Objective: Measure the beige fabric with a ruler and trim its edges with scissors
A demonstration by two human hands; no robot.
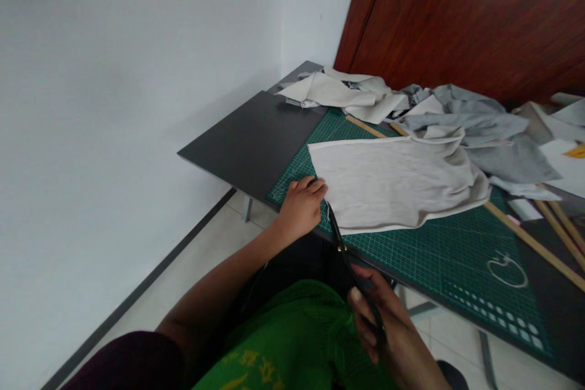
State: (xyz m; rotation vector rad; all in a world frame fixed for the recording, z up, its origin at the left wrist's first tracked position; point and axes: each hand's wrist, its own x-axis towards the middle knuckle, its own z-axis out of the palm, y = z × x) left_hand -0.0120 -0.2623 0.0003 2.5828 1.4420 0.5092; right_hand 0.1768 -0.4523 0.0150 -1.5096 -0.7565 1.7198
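A pale off-white piece of cloth (393, 180) lies flat on a green cutting mat (411, 250), its right end loosely bunched. My left hand (302, 206) is closed on the cloth's left edge, fingers bent and pressed together. In my right hand (390, 317) is a pair of black scissors (340, 246), held by the handles with the thumb and fingers wrapped round them. The blades point away from me along the cloth's left edge near its front corner, close to my left fingertips. The fabric hides part of the blades.
Crumpled grey and white fabric (484, 116) is heaped along the back. Wooden strips (534, 244) and a ring of pale cord (507, 271) lie on the right. The dark table (247, 134) reaches towards a white wall; a red-brown wooden panel (470, 18) stands behind.
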